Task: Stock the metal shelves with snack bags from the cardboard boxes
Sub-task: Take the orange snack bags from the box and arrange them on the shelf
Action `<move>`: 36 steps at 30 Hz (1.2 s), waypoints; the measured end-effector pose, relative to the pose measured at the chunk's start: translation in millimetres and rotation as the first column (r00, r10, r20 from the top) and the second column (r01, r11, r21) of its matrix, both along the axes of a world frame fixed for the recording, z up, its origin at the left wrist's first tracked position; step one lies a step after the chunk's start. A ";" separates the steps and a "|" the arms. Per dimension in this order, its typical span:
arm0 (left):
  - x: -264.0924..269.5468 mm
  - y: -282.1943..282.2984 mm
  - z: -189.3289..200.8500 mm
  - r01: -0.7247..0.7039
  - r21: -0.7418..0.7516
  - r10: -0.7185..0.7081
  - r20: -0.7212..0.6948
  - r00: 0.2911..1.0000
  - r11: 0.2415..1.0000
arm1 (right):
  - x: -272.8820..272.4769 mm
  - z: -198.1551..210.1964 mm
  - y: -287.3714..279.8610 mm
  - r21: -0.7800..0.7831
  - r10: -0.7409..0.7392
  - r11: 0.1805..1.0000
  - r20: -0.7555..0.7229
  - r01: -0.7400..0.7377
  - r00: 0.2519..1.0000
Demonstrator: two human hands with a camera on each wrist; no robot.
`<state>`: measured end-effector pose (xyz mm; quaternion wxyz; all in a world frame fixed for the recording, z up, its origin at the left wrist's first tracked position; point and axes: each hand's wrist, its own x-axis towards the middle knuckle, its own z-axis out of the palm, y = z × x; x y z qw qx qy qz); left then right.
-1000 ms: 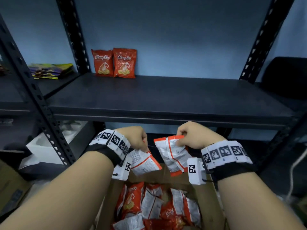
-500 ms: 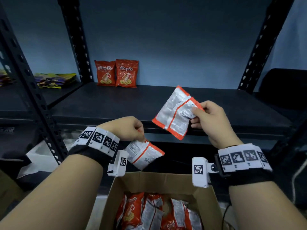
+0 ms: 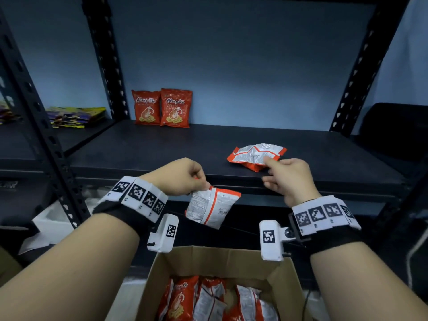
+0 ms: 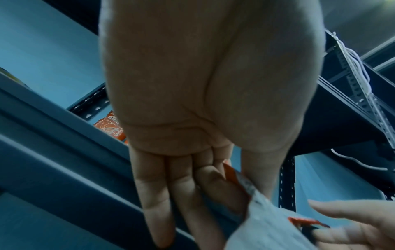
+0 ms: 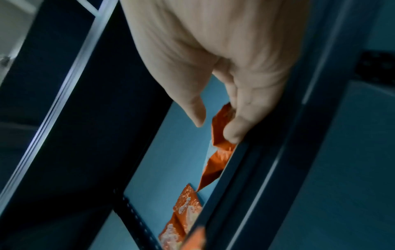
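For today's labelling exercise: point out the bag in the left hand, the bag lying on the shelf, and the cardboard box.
Held bag [image 3: 212, 208], head view, white back panel.
Shelf bag [image 3: 254, 155], head view, crumpled silver back.
Box [image 3: 208, 260], head view, far inner wall.

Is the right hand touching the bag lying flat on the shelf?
Touching. The right wrist view shows the right hand's fingertip on the bag's orange edge, thumb clear. The head view agrees.

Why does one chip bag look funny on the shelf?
The crumpled orange-and-silver snack bag lies flat, back side up, near the dark metal shelf's front, while two orange bags stand upright against the wall.
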<state>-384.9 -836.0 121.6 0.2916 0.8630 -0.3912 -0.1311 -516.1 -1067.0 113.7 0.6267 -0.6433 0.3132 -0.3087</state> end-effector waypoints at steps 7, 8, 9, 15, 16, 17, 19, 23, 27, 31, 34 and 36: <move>2.7 14.0 11.0 -0.053 -0.164 0.056 0.009 0.998 0.985 | -2.9 28.3 16.7 -0.556 -0.087 0.819 0.125 0.142 0.988; 1.4 14.7 11.4 -0.065 -0.203 0.066 -0.002 0.998 0.977 | -1.0 29.2 22.2 -0.606 0.013 0.794 0.081 0.039 0.997; -0.8 15.1 12.0 -0.080 -0.253 0.077 -0.021 0.997 0.964 | 0.5 29.2 27.3 -0.633 0.116 0.771 0.035 -0.068 0.993; -12.9 14.4 10.7 -0.139 -0.450 0.093 -0.122 0.988 0.882 | 0.8 13.9 37.0 -0.553 0.459 0.682 -0.187 -0.479 0.869; -14.9 13.8 9.9 -0.145 -0.472 0.083 -0.150 0.985 0.870 | 0.3 11.4 35.7 -0.514 0.511 0.667 -0.209 -0.539 0.834; -17.1 13.6 9.2 -0.156 -0.496 0.071 -0.185 0.980 0.854 | -0.5 10.1 34.8 -0.487 0.553 0.643 -0.238 -0.591 0.799; -20.6 13.0 7.2 -0.179 -0.527 0.048 -0.251 0.967 0.831 | -4.7 8.9 35.4 -0.433 0.619 0.598 -0.285 -0.674 0.732; -23.8 15.0 5.2 -0.123 -0.478 0.004 -0.242 0.970 0.870 | -16.8 5.3 41.6 -0.332 0.696 0.601 -0.228 -0.727 0.680; -30.9 14.0 3.7 -0.053 -0.424 -0.014 -0.154 0.988 0.904 | -23.2 -2.9 45.4 -0.288 0.713 0.601 -0.230 -0.746 0.663; -38.3 13.1 -1.8 -0.015 -0.395 -0.065 -0.188 0.980 0.919 | -27.1 -6.1 51.0 -0.267 0.717 0.568 -0.304 -0.779 0.627; -35.0 15.9 -3.8 -0.091 -0.472 -0.022 -0.228 0.973 0.877 | -26.8 -3.8 50.4 -0.278 0.656 0.638 -0.292 -0.718 0.696; -30.2 18.2 -4.2 -0.174 -0.532 0.024 -0.276 0.961 0.828 | -25.7 -2.5 45.8 -0.275 0.598 0.714 -0.240 -0.644 0.765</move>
